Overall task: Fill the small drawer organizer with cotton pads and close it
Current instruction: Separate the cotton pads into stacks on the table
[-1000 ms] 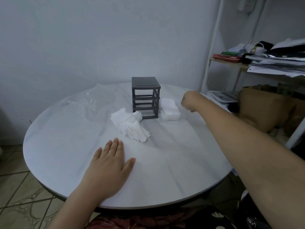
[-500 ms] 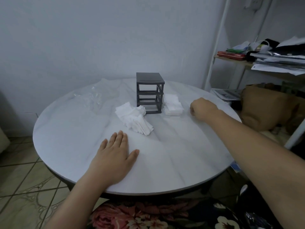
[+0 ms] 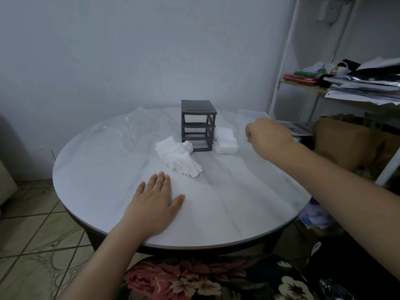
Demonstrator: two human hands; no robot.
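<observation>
Right hand (image 3: 268, 136) higher, fingers curled

Crumpled plastic bag (image 3: 127, 135) on round white table (image 3: 216, 213)

Both arms are bare, from the left hand (image 3: 153, 210) and the right hand (image 3: 268, 135) back as far as they show. Below the table's (image 3: 194, 245) near rim, the lap wears dark fabric (image 3: 194, 280) printed with red-pink roses, cream flowers and green leaves.
</observation>
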